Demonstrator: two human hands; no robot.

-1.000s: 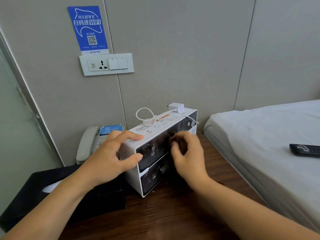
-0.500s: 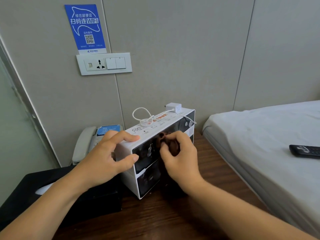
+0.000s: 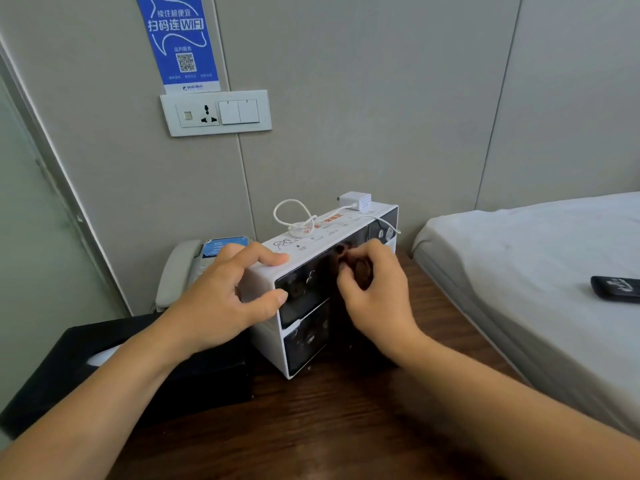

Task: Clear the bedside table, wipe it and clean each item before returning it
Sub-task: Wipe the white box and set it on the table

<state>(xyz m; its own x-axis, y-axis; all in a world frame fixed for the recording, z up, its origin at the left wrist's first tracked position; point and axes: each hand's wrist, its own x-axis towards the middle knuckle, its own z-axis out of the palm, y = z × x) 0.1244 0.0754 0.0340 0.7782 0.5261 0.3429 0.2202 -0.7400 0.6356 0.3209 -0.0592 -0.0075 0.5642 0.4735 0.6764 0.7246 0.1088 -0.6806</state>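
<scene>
On the counter [image 3: 346, 427], the right hand [image 3: 377, 299] is curling its fingers [image 3: 349, 282] around something dark I cannot identify, covering part of the box [image 3: 311, 327] front. The left hand [image 3: 221, 303] is gripping the box's near corner. The box's print is blurring; the sign [image 3: 178, 39] behind is reading "WIFI".

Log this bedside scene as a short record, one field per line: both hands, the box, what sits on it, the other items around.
left hand: left hand grips the left end of the white box
right hand: right hand curled around a small dark cloth against the box's dark front
on box: white charger with its cable
table: wooden table; black tissue box at left, telephone behind
bed: remote on the sheet
wall: socket panel
</scene>
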